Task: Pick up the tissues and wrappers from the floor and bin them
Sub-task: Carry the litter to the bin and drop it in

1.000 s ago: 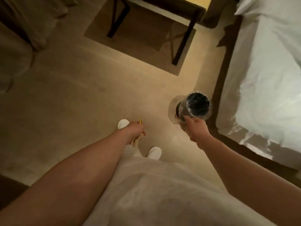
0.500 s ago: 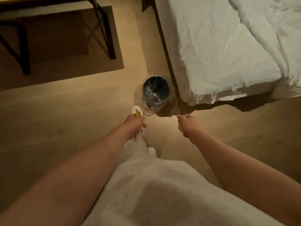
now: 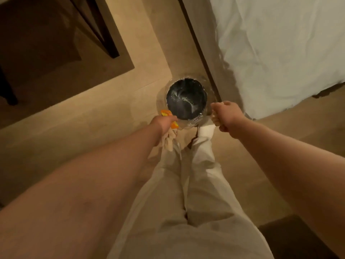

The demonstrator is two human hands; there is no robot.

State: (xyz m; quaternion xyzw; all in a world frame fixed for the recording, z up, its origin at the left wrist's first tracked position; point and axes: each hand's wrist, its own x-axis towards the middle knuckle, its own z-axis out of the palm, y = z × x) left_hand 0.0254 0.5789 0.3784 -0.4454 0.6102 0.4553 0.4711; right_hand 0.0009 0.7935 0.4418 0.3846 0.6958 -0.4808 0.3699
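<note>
A round black bin (image 3: 186, 99) lined with a clear plastic bag stands on the floor beside the bed. My left hand (image 3: 164, 122) is at the bin's near left rim, closed on an orange and yellow wrapper (image 3: 167, 114) and a pale crumpled tissue (image 3: 169, 142) that hangs below the fist. My right hand (image 3: 226, 114) is at the bin's right rim with its fingers curled into a fist. Something pale shows between those fingers, but I cannot tell what it is.
A bed with a white sheet (image 3: 280, 43) fills the upper right, its dark frame right next to the bin. A dark rug (image 3: 56, 53) with dark table legs (image 3: 104, 40) lies at the upper left. My legs in pale trousers and white slippers (image 3: 205, 130) stand just before the bin.
The bin has come much closer and now lies directly between my two hands. Both hands have reached its rim, still closed on what they carry.
</note>
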